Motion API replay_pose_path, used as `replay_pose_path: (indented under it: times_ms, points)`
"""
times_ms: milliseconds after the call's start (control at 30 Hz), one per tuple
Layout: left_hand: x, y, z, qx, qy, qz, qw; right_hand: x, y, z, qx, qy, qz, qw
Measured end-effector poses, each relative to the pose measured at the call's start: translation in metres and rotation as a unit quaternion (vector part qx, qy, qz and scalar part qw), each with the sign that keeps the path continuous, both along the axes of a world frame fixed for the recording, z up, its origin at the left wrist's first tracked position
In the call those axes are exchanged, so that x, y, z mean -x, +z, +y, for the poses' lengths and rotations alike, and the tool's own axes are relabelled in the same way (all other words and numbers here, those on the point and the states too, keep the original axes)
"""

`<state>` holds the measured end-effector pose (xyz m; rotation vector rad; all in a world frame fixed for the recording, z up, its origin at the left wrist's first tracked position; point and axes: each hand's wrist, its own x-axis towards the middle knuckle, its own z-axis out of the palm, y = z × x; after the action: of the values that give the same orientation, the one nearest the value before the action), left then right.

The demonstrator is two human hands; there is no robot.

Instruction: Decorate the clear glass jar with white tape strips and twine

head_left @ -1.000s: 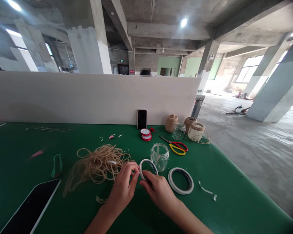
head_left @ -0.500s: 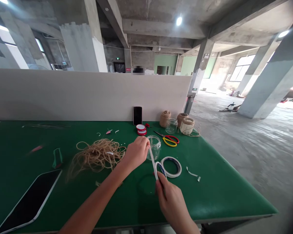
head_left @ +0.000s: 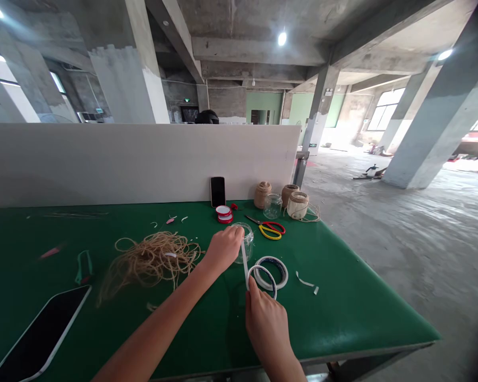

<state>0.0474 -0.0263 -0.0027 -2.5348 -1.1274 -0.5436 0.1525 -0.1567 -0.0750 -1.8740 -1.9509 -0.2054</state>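
Note:
My left hand [head_left: 225,245] is closed in a pinch on the free end of a narrow white tape strip [head_left: 245,260], beside the rim of a clear glass jar [head_left: 247,241]. The strip stretches down to a roll of white double-sided tape [head_left: 274,284], gripped at its near edge by my right hand [head_left: 267,315]. Part of the jar is hidden behind my left hand. Flat on the table behind the held roll lies a second, wider tape roll [head_left: 283,264]. Scissors [head_left: 271,229] with red and yellow handles rest to the right of the jar.
A tangle of jute twine [head_left: 155,257] lies left, with a large tablet-like device [head_left: 40,334] in front. Twine-wrapped jars [head_left: 262,195] and another glass jar [head_left: 273,206] stand at the back. Red-rimmed spools [head_left: 223,213], a phone [head_left: 218,192] and tape scraps [head_left: 305,281] are also there.
The view has shifted slightly, so the table items sit a little further left. My right hand has turned the tape roll, which now shows its ring more openly. The strip stays stretched between my hands.

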Motion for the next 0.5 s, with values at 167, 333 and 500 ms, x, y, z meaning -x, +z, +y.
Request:
replay_pose_path:
  times_ms: [167, 333, 500]
  points:
    - [-0.001, 0.001, 0.0, 0.017, 0.004, 0.005, 1.0, 0.0, -0.003, 0.002, 0.011, -0.007, -0.006, 1.0]
    - [-0.004, 0.003, 0.0, 0.032, 0.019, -0.01, 0.999, -0.001, -0.006, 0.004, -0.018, -0.007, -0.008, 1.0]
    - [0.005, 0.009, -0.002, 0.059, 0.015, -0.072, 0.996, -0.01, 0.0, 0.002, -0.076, -0.004, 0.007, 0.997]
